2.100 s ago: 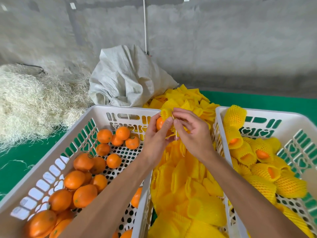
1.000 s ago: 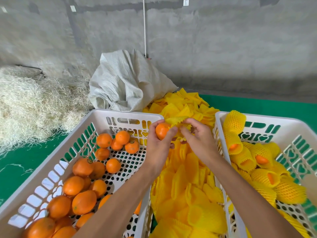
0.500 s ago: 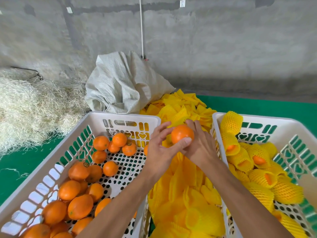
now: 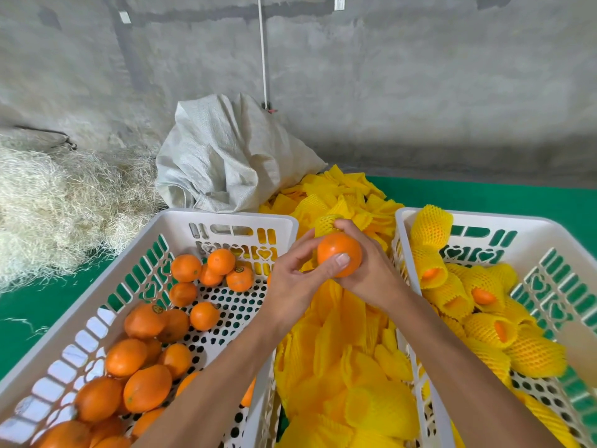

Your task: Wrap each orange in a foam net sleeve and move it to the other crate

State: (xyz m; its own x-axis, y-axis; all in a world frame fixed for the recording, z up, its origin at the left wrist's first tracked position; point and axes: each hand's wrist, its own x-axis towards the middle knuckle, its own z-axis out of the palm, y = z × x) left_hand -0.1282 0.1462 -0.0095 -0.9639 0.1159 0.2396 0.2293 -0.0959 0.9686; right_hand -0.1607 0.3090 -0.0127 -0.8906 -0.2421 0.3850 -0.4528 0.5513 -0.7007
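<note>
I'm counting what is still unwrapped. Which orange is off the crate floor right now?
The orange held between both hands, left hand and right hand, above the sleeve pile. All other bare oranges lie in the left crate.

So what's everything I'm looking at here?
held orange: one, orange, between both hands
held sleeve: one, yellow, behind that orange
left crate: one, white, holds many bare oranges
right crate: one, white, holds many wrapped oranges
loose sleeves: pile, yellow, between crates
sack: one, whitish, behind left crate
straw: heap, pale, far left
floor: green
left hand: grips held orange
right hand: holds orange and sleeve
</note>
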